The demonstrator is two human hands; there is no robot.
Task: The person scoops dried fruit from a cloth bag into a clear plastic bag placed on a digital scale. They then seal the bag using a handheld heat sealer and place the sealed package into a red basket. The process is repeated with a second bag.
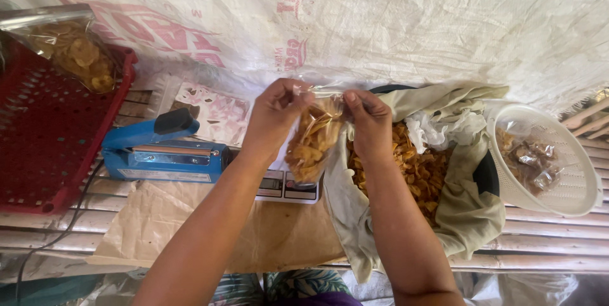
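Note:
A clear plastic bag of yellow chips [312, 141] hangs in the middle of the view, above a small white digital scale [285, 188]. My left hand [274, 112] pinches the bag's top edge on the left. My right hand [370, 119] pinches the same top edge on the right. Both hands hold the bag upright. Just right of it, a cloth-lined container [469, 217] holds a heap of loose yellow chips [419, 169].
A blue heat sealer [162, 150] lies left of the scale on brown paper [152, 230]. A red crate [38, 147] at far left holds a filled chip bag [76, 49]. A white colander [558, 179] with small packets sits at right. A white woven sack sheet [412, 20] hangs behind.

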